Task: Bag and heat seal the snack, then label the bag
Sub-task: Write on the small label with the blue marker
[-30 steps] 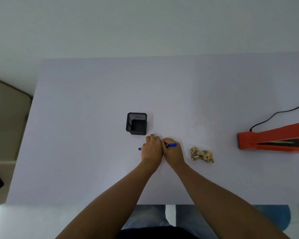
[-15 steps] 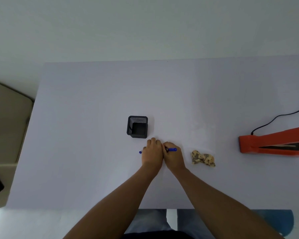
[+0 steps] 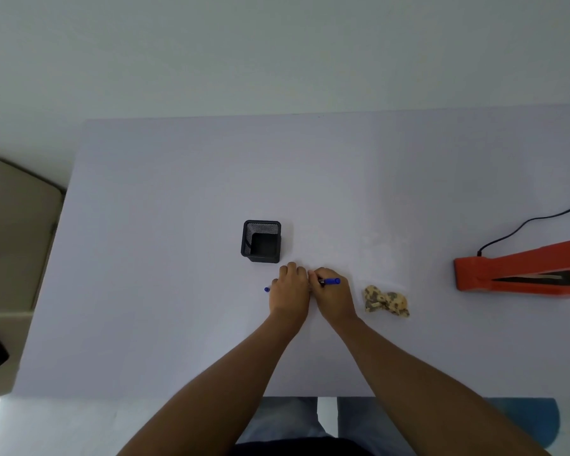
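Both hands meet at the table's middle, closed around a blue marker lying crosswise. My left hand (image 3: pixel 289 289) covers its left part, and a small blue tip (image 3: pixel 266 289) pokes out to the left. My right hand (image 3: pixel 331 296) grips the right part, where the marker's blue end (image 3: pixel 332 281) and a short black section show above the fingers. The snack (image 3: pixel 386 300), brown speckled pieces in a clear bag, lies flat just right of my right hand, apart from it. The orange heat sealer (image 3: pixel 520 274) sits at the far right.
A black mesh pen holder (image 3: pixel 261 241) stands upright just behind my left hand. The sealer's black cord (image 3: pixel 527 225) runs off to the right. A beige cabinet (image 3: pixel 14 232) stands left of the white table (image 3: pixel 178 192). My knees show below the front edge.
The hands stay pressed together on the marker. Its blue right end sticks out of my right hand slightly more than before. The view has shifted a little.
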Tool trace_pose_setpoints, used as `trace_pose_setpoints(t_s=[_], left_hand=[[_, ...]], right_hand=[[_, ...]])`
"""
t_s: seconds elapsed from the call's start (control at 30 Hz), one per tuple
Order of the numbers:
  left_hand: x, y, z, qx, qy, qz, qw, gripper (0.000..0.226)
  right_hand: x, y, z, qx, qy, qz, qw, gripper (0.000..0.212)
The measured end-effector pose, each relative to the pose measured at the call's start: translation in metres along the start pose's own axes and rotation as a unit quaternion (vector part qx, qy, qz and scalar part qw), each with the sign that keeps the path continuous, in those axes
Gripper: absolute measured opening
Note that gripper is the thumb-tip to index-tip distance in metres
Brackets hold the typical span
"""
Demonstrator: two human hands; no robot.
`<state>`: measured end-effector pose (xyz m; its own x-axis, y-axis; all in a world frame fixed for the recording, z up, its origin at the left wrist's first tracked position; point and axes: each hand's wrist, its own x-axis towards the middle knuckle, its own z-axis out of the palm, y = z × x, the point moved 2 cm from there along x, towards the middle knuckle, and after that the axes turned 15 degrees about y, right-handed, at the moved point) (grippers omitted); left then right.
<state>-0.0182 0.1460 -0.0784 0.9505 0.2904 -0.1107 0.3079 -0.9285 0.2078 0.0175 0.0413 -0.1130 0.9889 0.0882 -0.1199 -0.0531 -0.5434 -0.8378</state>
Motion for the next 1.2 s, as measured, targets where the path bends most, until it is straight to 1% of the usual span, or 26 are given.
trace_pose_setpoints(t_s=[0.33,0.5,0.6,0.67,0.73,1.0,1.1,1.2], left_hand=[[0.000,0.003,-0.001,0.003,0.000,-0.007,1.000,0.026],[0.000,0.002,-0.002,0.003,0.003,-0.002,1.000,0.025],[0.000,0.002,-0.003,0.000,0.004,-0.002,1.000,0.023],[0.000,0.002,-0.003,-0.001,0.007,-0.003,1.000,0.022],[-0.001,0.002,-0.004,0.002,0.008,-0.002,1.000,0.021],[-0.001,0.002,-0.005,0.008,0.005,0.003,1.000,0.021],[-0.001,0.003,-0.005,0.009,0.007,0.006,1.000,0.021],[-0.001,0.003,-0.004,0.010,0.004,0.003,1.000,0.021]], right_hand=[[-0.005,0.003,-0.001,-0.005,0.014,0.006,1.000,0.026],[-0.009,0.006,0.005,-0.010,-0.029,-0.026,0.999,0.018],[-0.011,0.005,0.004,-0.017,-0.051,-0.060,0.997,0.021],[-0.010,0.005,0.002,-0.015,-0.038,-0.076,0.996,0.023],[-0.007,0.006,0.001,-0.007,-0.018,-0.070,0.997,0.024],[-0.008,0.007,0.003,-0.001,-0.020,-0.058,0.998,0.021],[-0.007,0.005,0.000,-0.007,-0.005,-0.048,0.999,0.025],[-0.009,0.004,-0.001,-0.002,-0.009,-0.047,0.999,0.025]])
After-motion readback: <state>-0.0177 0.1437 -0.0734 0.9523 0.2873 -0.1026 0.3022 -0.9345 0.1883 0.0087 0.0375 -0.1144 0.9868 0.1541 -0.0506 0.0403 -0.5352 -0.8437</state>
